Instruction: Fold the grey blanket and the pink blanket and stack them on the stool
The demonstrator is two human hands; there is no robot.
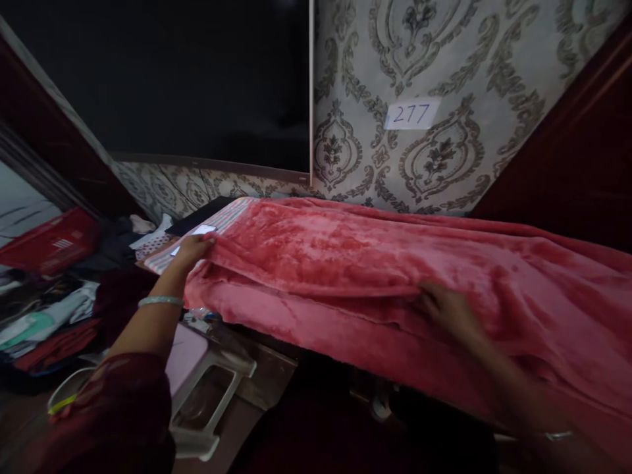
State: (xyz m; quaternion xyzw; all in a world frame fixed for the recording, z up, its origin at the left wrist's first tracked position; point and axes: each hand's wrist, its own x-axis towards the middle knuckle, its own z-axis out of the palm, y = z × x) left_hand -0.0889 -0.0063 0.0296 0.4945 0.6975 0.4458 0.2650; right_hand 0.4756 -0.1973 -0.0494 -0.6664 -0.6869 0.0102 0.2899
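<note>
A plush red-pink blanket (316, 250) lies spread along a long surface below the wall, its front part hanging over the edge. My left hand (195, 249) is closed on the blanket's left end. Farther right, my right hand (447, 306) pinches a folded front edge of the same blanket, which forms a raised ridge between the two hands. Under the blanket's left end a striped cloth (230, 217) shows. A white flat item (204, 230), perhaps a phone, lies on it just behind my left hand.
A large dark television (207, 79) hangs on the patterned wall, beside a paper marked 277 (412, 113). At left are a red basket (49, 243) and piled clothes (54, 322). A plastic stool (212, 388) stands below, near my left arm.
</note>
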